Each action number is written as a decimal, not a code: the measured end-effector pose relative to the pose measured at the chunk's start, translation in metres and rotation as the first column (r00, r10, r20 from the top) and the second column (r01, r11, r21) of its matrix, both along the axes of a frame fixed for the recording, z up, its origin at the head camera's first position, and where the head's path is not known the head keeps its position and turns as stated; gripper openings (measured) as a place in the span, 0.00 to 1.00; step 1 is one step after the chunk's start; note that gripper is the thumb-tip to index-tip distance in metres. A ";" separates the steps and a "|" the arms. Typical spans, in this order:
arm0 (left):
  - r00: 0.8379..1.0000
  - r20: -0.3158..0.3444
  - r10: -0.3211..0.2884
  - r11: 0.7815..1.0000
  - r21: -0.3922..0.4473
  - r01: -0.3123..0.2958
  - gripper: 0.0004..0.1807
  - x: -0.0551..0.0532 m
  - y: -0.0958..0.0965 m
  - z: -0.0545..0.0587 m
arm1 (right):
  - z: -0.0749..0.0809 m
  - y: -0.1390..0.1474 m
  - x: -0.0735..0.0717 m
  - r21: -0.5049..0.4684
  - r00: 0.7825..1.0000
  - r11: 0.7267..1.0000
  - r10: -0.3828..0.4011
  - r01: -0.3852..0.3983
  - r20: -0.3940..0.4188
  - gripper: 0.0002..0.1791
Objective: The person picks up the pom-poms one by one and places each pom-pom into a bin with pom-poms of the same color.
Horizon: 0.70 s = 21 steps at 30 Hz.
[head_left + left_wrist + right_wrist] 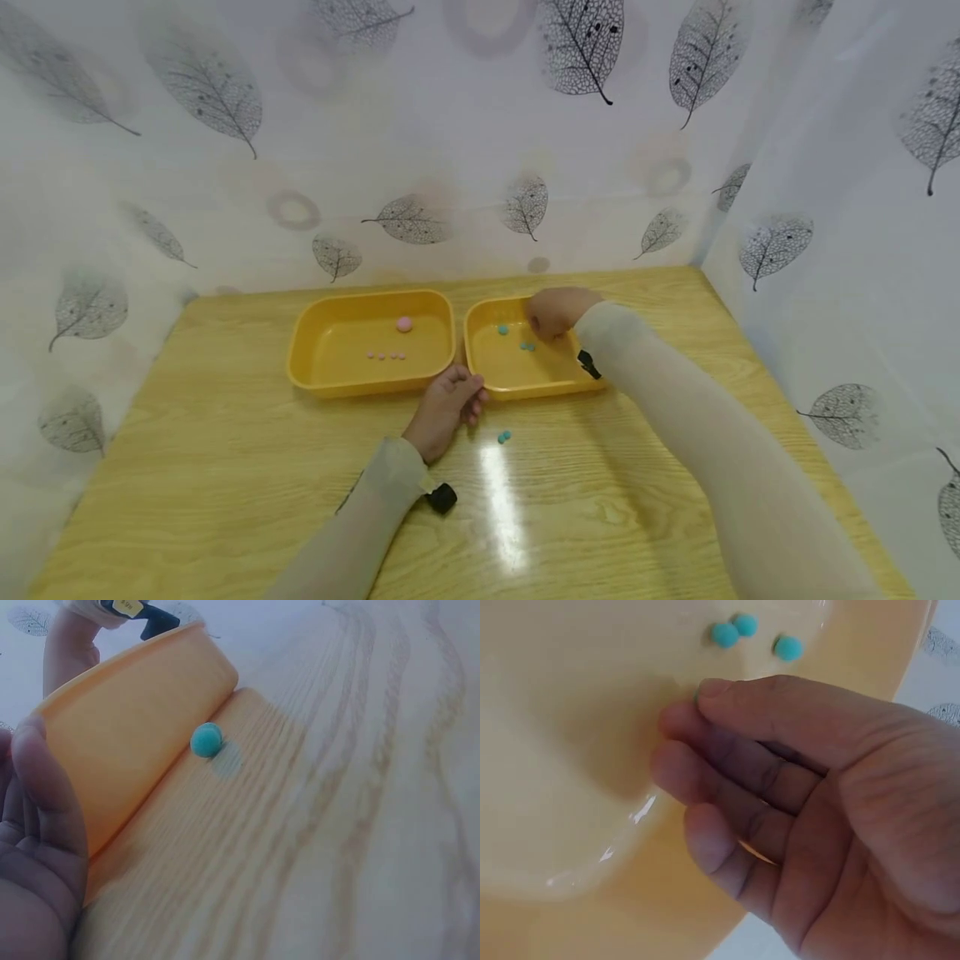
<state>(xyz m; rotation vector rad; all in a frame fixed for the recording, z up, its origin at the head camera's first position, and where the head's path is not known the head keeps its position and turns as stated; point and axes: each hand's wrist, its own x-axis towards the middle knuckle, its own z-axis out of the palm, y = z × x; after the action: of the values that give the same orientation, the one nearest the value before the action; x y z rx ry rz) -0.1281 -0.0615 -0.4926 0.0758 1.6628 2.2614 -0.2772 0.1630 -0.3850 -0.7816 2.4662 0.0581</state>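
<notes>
My right hand (553, 312) reaches into the right-hand yellow tray (540, 389). In the right wrist view, thumb and index finger pinch a tiny turquoise ball (697, 696), nearly all hidden by the fingertips. Other turquoise balls (787, 648) lie on that tray's floor, two of them touching. My left hand (446, 408) grips the same tray at its front left corner, thumb against the rim, as the left wrist view shows; the other fingers are partly hidden. Two more turquoise balls (504, 437) sit close together on the table in front of the tray.
Left of this tray stands a larger yellow tray (375, 388), holding a bigger pink ball (404, 324) and several small pink balls (382, 357). Both stand on a wood-grain table (225, 467). Leaf-patterned curtains (465, 150) hang behind and at the sides.
</notes>
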 end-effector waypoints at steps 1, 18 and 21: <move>1.000 0.002 0.000 1.000 -0.001 0.000 0.09 0.000 0.000 0.000 | 0.000 -0.002 0.001 0.007 1.000 1.000 -0.003 0.003 0.004 0.16; 1.000 0.001 0.001 1.000 0.005 -0.001 0.09 0.000 0.000 0.001 | 0.003 0.006 0.004 -0.055 0.995 0.998 -0.008 0.013 0.095 0.11; 1.000 0.001 0.001 1.000 0.002 -0.001 0.08 0.000 0.000 0.001 | 0.011 0.014 0.011 -0.131 1.000 0.991 0.025 -0.023 0.013 0.11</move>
<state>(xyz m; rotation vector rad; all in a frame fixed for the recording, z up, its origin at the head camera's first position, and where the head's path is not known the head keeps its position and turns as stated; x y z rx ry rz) -0.1280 -0.0613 -0.4916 0.0744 1.6612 2.2635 -0.2666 0.1774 -0.3741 -0.8639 2.4665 -0.1018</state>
